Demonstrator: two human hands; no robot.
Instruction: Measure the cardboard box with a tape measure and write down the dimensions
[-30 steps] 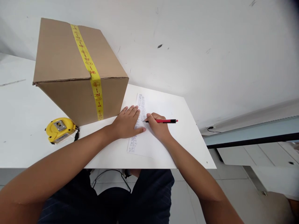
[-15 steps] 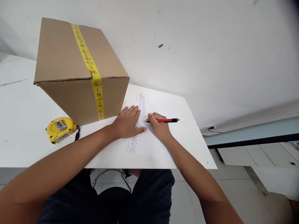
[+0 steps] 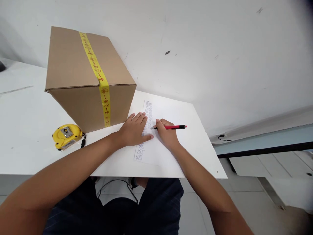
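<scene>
My right hand [image 3: 168, 132] is closed around a red and black pen [image 3: 174, 127], its tip down at the writing on a white sheet of paper [image 3: 156, 153]. Handwritten lines in blue run down the sheet's left side. Flat across the left part of the paper lies my left hand [image 3: 134, 130], fingers stretched out and thumb pointing toward the pen. Just beyond its fingertips stands a closed cardboard box [image 3: 114, 107] with yellow printed tape over its top and front. The lower right of the paper blends into the white table, so its edge is hard to see.
A yellow tape measure [image 3: 67, 136] with a black strap lies left of my forearm, near the box's front corner. The white table [image 3: 205, 156] backs onto a marked white wall [image 3: 195, 49]. A dark object [image 3: 2, 66] shows at the far left edge.
The camera view has shifted slightly, so the box and tape measure appear a little lower and further right. Both hands keep nearly the same place, the pen still in my right hand.
</scene>
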